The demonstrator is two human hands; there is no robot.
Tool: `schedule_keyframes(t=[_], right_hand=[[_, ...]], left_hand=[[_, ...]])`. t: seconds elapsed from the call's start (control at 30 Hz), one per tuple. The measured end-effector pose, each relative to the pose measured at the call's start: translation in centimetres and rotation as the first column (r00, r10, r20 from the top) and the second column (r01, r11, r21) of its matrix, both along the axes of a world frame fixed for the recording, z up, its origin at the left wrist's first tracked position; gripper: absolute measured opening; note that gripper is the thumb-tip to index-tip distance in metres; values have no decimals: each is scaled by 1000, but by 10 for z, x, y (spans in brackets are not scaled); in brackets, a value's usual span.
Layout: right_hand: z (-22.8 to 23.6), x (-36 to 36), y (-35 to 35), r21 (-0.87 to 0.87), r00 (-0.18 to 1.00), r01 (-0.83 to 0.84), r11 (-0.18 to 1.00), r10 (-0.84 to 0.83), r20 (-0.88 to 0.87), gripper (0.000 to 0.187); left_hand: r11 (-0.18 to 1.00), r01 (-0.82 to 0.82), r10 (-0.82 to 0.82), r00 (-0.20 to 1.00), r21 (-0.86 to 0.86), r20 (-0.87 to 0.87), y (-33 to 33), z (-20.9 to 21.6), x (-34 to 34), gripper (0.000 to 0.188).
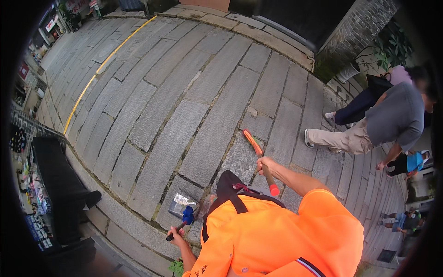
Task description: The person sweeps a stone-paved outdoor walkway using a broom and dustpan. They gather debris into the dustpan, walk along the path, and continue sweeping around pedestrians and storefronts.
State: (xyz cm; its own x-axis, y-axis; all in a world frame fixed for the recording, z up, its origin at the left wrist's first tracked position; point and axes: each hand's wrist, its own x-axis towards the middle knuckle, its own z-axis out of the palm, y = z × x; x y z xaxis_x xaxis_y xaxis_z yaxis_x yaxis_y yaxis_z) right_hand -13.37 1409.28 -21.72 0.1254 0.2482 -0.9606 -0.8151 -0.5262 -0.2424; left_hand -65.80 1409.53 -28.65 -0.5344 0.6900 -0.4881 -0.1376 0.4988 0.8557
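Observation:
My right hand (265, 165) is closed round the brown shaft of an orange-headed stick tool (253, 142). Its narrow orange end points forward over the paving, and a red cap sits on the near end; its exact kind is unclear. At lower left, my left hand (176, 235) grips the black handle of what looks like a dustpan (183, 203), a shiny silvery metal pan low over the stones. Something blue (188, 215), perhaps cloth, is bunched where handle and pan meet. An orange shirt (272, 231) and a dark bag (228, 189) cover my body.
Grey stone paving (184, 124) runs ahead, crossed by a yellow line (94, 76). A person in a grey shirt (397, 115) walks close on my right beside another person. A black-draped stall (57, 184) stands at left. A brick pillar (353, 32) and potted plant (348, 71) edge the far right.

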Motion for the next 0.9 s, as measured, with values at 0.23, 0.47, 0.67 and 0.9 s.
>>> schedule_keyframes(t=[0.23, 0.47, 0.67, 0.9], right_hand=[[-48, -13, 114, 13, 964, 205, 979, -199, -179, 15], [-40, 51, 272, 42, 863, 421, 906, -385, -328, 12], [-47, 91, 378, -45, 762, 591, 805, -576, -297, 11], [-41, 87, 525, -65, 678, 644, 762, -608, -413, 9]], left_hand=[[1000, -4, 3, 999, -30, -37, 154, -3, 8, 21], [992, -130, 129, 989, -5, -73, 305, 30, 23, 22], [991, -135, 135, 987, 5, -85, 439, 36, 59, 21], [997, -73, 74, 997, 14, -20, 599, 3, 77, 20]])
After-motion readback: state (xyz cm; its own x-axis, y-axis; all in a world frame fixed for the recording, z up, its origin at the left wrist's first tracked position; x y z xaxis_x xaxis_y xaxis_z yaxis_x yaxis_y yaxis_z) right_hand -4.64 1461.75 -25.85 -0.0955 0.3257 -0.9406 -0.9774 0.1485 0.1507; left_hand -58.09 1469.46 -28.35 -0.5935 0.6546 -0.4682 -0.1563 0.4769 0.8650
